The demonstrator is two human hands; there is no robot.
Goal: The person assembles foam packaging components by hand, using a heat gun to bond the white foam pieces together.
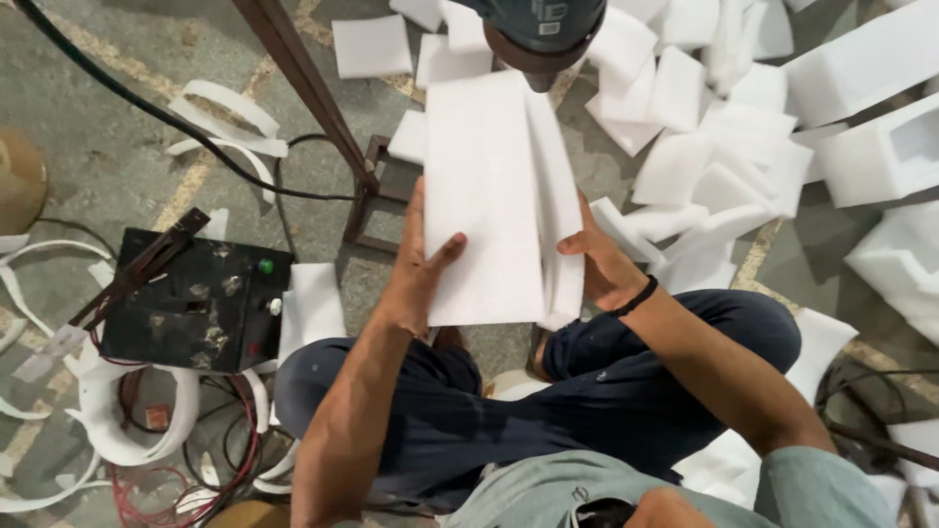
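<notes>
— While the person is sitting cross-legged on the floor, what are the hands doing?

— Both are gripping a stack of white foam sheets [484, 196], which is standing in front of the knees and reaching away under a dark green machine head [544, 29] at the far edge. The left hand [416, 269] is pressing on the stack's left side: the thumb is spreading out across the top sheet's near corner, and the fingers are lying nearly straight along the left edge. The right hand [602, 264] is cupping the right side, with the fingers curling around the edges of the sheets, partly hidden behind them.

— How many sheets is the stack holding?

— One broad face is showing on top, and at least two more edges are peeking out on the right; beyond that I cannot tell.

— And what is lying around?

— One black control box [196, 303] is sitting near left, carrying one green button, with red wires [186, 479] tangling below it. One rusty metal stand [313, 98] is slanting down left of the stack. Far right, loose foam offcuts [704, 147] are piling up, too many to count, and three moulded foam blocks [880, 98] are lying further right. Curled foam strips [230, 117] are scattering across the floor on the left. One black band [636, 295] is circling the right wrist.
</notes>
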